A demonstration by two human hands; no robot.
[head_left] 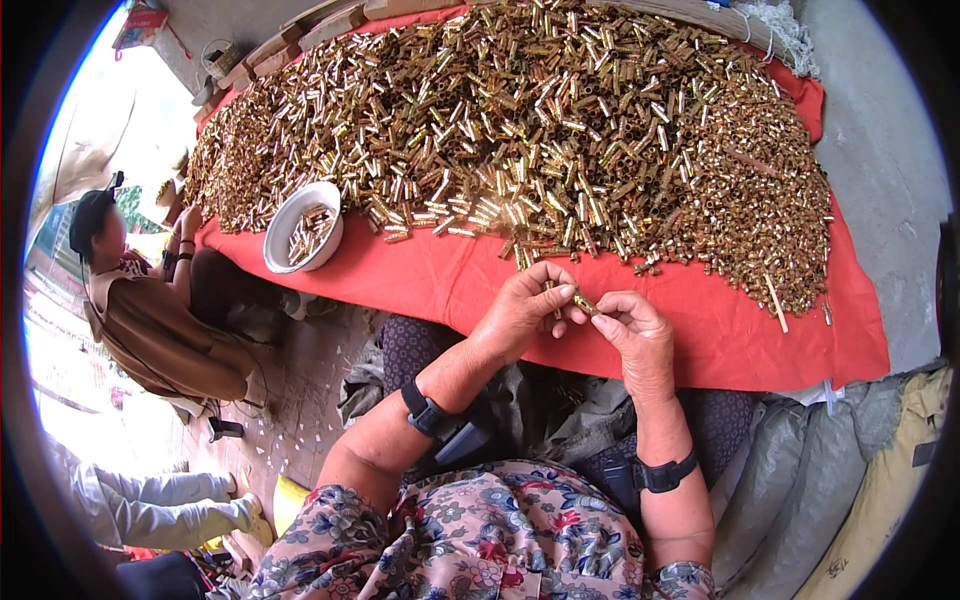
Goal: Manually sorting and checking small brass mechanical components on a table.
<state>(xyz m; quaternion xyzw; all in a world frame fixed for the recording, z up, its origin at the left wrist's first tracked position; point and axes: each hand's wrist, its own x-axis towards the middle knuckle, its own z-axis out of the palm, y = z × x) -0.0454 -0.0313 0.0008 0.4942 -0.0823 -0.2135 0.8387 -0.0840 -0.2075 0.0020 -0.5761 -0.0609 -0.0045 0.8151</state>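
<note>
My left hand [527, 310] and my right hand [641, 340] meet above the near edge of the red cloth [430, 270]. Between their fingertips is a small brass-coloured metal tube [586, 304], pinched from both sides. Another brass-coloured piece seems to sit among the curled fingers of my left hand, mostly hidden. Just beyond my hands spreads a large heap of brass-coloured metal tubes [500, 130]. Shorter small pieces [770, 230] of the same colour lie at its right side.
Left of my hands a white bowl [331, 247] holds some tubes. A wooden stick [776, 303] lies near the heap's right end. A co-worker [160, 310] sits at the left, hands by the heap. Another person's legs [170, 510] show lower left. Grey sacks [800, 490] stand at my right.
</note>
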